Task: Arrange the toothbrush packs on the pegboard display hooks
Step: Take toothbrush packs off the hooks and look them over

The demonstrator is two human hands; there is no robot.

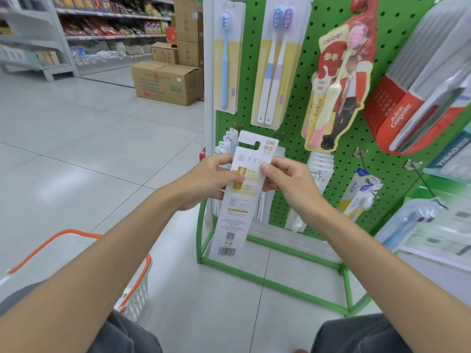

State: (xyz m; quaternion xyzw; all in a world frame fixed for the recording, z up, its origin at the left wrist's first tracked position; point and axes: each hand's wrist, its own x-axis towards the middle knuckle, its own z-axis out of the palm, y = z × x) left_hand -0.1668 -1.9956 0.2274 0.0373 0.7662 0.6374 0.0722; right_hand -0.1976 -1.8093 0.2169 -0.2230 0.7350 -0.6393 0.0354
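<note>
Your knees (122, 335) in dark trousers are showing at the bottom edge, and a white basket (135, 296) with an orange handle is sitting on the tiled floor (76, 149) just beside your left leg. Both forearms are reaching forward to a long white toothbrush pack (234, 217), which you are holding upright in front of the lower left part of the green pegboard (300, 118), its printed back and barcode facing you. Your left hand (204, 182) is pinching the pack's left edge, thumb on the front and fingers curling behind. Your right hand (288, 182) is gripping the upper right edge the same way. Just behind the pack's top, a second white card (251, 138) with a hang slot is showing; whether you are holding it too cannot be told. Above, a blue brush pack (225, 59), a twin pack (277, 59) and a red canban pack (339, 85) are hanging on the board, with Colgate packs (407, 105) further right. A bare hook (420, 179) is sticking out at the right. Cardboard boxes (165, 82) are standing on the floor beyond.
</note>
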